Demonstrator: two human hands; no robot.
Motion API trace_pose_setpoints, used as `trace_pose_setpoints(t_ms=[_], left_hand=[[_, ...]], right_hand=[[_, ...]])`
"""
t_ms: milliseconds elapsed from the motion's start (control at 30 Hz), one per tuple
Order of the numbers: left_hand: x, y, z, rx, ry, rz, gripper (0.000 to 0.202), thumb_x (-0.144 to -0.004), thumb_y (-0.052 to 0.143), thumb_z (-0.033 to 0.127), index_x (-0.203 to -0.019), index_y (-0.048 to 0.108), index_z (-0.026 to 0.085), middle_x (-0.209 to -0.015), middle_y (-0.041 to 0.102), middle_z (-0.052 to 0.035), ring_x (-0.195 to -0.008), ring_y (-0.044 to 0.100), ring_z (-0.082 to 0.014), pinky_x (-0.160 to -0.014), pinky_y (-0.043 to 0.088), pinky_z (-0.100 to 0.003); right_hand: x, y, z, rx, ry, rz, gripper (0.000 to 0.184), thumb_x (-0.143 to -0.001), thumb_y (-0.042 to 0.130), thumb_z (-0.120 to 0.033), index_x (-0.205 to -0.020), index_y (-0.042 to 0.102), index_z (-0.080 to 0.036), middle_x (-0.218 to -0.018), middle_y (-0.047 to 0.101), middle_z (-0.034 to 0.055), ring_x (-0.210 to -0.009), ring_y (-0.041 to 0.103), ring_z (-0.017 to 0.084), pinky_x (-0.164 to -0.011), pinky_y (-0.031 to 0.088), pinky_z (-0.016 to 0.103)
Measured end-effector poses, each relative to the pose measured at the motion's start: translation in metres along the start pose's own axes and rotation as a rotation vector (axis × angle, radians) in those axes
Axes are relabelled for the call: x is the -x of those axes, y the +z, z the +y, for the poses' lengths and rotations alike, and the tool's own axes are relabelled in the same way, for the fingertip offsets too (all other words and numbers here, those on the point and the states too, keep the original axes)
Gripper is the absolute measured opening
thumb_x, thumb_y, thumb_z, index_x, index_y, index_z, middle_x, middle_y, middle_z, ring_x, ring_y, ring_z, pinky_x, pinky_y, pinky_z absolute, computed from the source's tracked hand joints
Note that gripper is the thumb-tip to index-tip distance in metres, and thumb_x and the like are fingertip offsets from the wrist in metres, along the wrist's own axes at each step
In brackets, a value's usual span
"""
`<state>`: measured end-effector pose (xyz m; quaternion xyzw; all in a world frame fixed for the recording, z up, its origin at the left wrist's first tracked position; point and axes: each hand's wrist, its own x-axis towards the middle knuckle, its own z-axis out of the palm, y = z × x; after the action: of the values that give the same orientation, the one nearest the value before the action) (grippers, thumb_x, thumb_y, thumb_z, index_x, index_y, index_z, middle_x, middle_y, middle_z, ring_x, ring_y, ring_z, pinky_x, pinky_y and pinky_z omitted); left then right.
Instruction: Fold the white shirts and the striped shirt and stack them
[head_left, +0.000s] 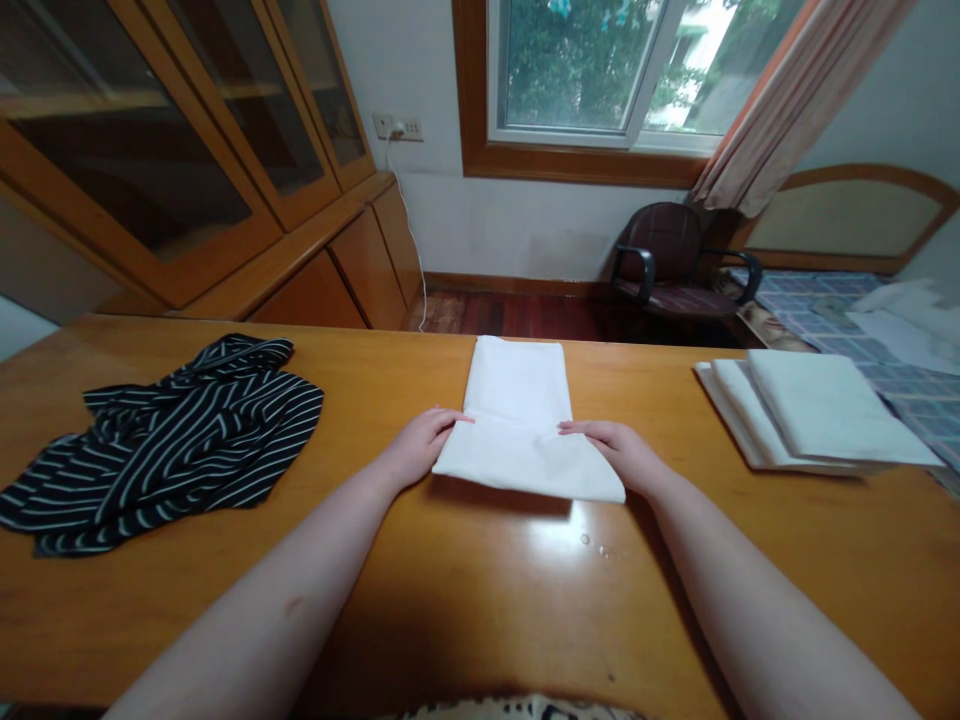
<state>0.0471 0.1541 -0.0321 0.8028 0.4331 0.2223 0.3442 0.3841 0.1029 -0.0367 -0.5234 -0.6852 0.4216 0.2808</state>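
A white cloth [517,400] lies folded lengthways in the middle of the wooden table [480,580], its near end raised off the surface. My left hand [420,445] pinches the left corner of that raised flap. On the other side, my right hand [619,450] grips the right corner. Both hands have fingers on top of the fabric and the rest tucked under it.
A crumpled black garment with white stripes [172,440] lies on the left of the table. A stack of folded white cloths [810,415] sits at the right edge. Beyond the table are a dark armchair [671,265], wooden cabinets [225,170] and a bed [862,310].
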Motion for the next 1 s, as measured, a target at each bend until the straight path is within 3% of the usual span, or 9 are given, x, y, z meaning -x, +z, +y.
trace_pose_setpoints(t_ms=[100, 233, 300, 433, 567, 667, 733, 867, 1000], left_hand=[[0.001, 0.005, 0.003, 0.15, -0.056, 0.079, 0.03, -0.085, 0.047, 0.038, -0.097, 0.066, 0.018, -0.099, 0.069, -0.0067, -0.094, 0.062, -0.0231, -0.086, 0.047, -0.035], [0.0, 0.015, 0.004, 0.209, -0.167, 0.311, 0.035, -0.084, 0.044, 0.044, -0.089, 0.064, 0.016, -0.091, 0.07, -0.0067, -0.089, 0.062, -0.0238, -0.079, 0.048, -0.034], [-0.001, 0.019, 0.003, 0.229, -0.265, 0.353, 0.033, -0.084, 0.043, 0.043, -0.083, 0.063, 0.016, -0.083, 0.07, -0.0056, -0.083, 0.063, -0.0227, -0.075, 0.048, -0.033], [-0.001, 0.015, 0.001, 0.198, -0.308, 0.22, 0.028, -0.085, 0.042, 0.037, -0.085, 0.064, 0.019, -0.086, 0.071, -0.0032, -0.087, 0.064, -0.0206, -0.082, 0.047, -0.033], [0.008, -0.007, 0.0, -0.001, -0.016, -0.08, 0.028, -0.083, 0.048, 0.03, -0.102, 0.068, 0.024, -0.111, 0.067, -0.0034, -0.106, 0.058, -0.0211, -0.096, 0.041, -0.034], [0.014, -0.017, 0.0, -0.116, 0.147, -0.239, 0.045, -0.076, 0.062, 0.032, -0.12, 0.061, 0.027, -0.127, 0.059, -0.0042, -0.121, 0.048, -0.0239, -0.104, 0.034, -0.037], [0.014, -0.015, 0.002, -0.162, 0.168, -0.204, 0.046, -0.074, 0.065, 0.033, -0.119, 0.061, 0.027, -0.126, 0.06, -0.0042, -0.121, 0.047, -0.024, -0.105, 0.033, -0.038], [0.006, -0.001, 0.005, -0.192, 0.151, -0.041, 0.021, -0.081, 0.056, 0.028, -0.095, 0.07, 0.023, -0.1, 0.069, -0.005, -0.102, 0.056, -0.0213, -0.095, 0.04, -0.036], [0.001, 0.006, 0.002, -0.173, 0.09, 0.057, 0.021, -0.075, 0.058, 0.023, -0.091, 0.071, 0.019, -0.092, 0.068, -0.007, -0.09, 0.059, -0.0211, -0.084, 0.045, -0.032]], right_hand=[[-0.003, 0.008, 0.003, -0.138, 0.089, 0.1, 0.032, -0.081, 0.054, -0.035, -0.104, 0.07, -0.017, -0.111, 0.069, 0.0079, -0.105, 0.063, 0.025, -0.095, 0.046, 0.042], [-0.007, 0.019, 0.005, -0.149, 0.058, 0.262, 0.025, -0.074, 0.056, -0.031, -0.087, 0.073, -0.018, -0.096, 0.073, 0.0066, -0.096, 0.065, 0.027, -0.09, 0.048, 0.042], [-0.009, 0.023, 0.004, -0.166, 0.056, 0.319, 0.024, -0.072, 0.056, -0.03, -0.084, 0.072, -0.018, -0.093, 0.073, 0.0063, -0.094, 0.065, 0.027, -0.087, 0.048, 0.04], [-0.01, 0.028, -0.004, -0.235, 0.15, 0.258, 0.021, -0.067, 0.059, -0.031, -0.077, 0.071, -0.017, -0.078, 0.072, 0.0057, -0.078, 0.065, 0.024, -0.073, 0.049, 0.034], [-0.008, 0.027, -0.008, -0.258, 0.199, 0.25, 0.022, -0.066, 0.061, -0.034, -0.076, 0.071, -0.017, -0.075, 0.071, 0.0043, -0.074, 0.063, 0.022, -0.07, 0.047, 0.031], [-0.008, 0.026, -0.004, -0.309, 0.226, 0.271, 0.023, -0.064, 0.062, -0.034, -0.077, 0.071, -0.016, -0.075, 0.071, 0.0043, -0.074, 0.063, 0.021, -0.07, 0.046, 0.031], [-0.009, 0.027, 0.0, -0.327, 0.236, 0.281, 0.023, -0.063, 0.062, -0.032, -0.077, 0.071, -0.016, -0.076, 0.071, 0.0046, -0.074, 0.063, 0.021, -0.07, 0.046, 0.031], [-0.009, 0.025, 0.003, -0.309, 0.21, 0.273, 0.025, -0.065, 0.061, -0.031, -0.083, 0.071, -0.016, -0.081, 0.072, 0.0057, -0.08, 0.064, 0.023, -0.074, 0.048, 0.033], [-0.002, 0.013, -0.003, -0.406, 0.077, 0.11, 0.041, -0.075, 0.059, -0.04, -0.109, 0.066, -0.019, -0.112, 0.067, 0.0081, -0.103, 0.061, 0.025, -0.091, 0.045, 0.036]])
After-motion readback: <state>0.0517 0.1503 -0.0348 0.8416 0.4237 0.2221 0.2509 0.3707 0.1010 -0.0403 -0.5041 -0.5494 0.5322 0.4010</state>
